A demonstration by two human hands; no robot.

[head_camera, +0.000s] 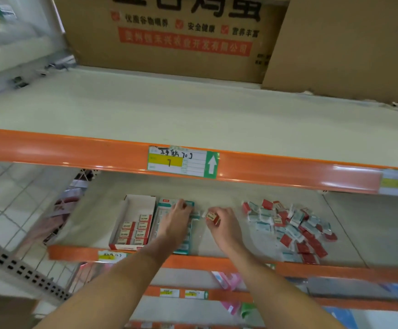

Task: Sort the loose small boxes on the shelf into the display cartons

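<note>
Right hand (224, 222) pinches one red box (213, 218) at fingertips, lifted off the shelf (217, 243), label face up toward the camera, probably so the colour can be read before choosing a carton. Left hand (177, 218) lies over the teal carton (183, 250), fingers bent down at its far end; looks like it is seating or steadying a teal box there, but whether it holds anything I cannot tell, the fingertips are blurred. A small teal-white box (196, 213) sits just between the two hands, touching the teal carton's edge or close to it.

At 9 o'clock of the left hand: red carton (131, 203), open top, near half filled with red boxes in two neat columns, far half bare. The red box in hand likely belongs there, so the next move probably crosses over the left hand or waits for it to clear.

At 3 o'clock of the right hand: loose pile (290, 227), red and teal boxes mixed, lying at all angles, well apart from the cartons. Pile on the right, cartons on the left, which suits a right-hand pick and a leftward drop.

Judgement: sorting is partly done, many boxes left.

At 12 o'clock, above: orange rail (74, 150) with price tag (183, 162), and a big cardboard box (169, 43) on the upper shelf. Risk: the pinched box is small, easy to drop in the wrong carton.
</note>
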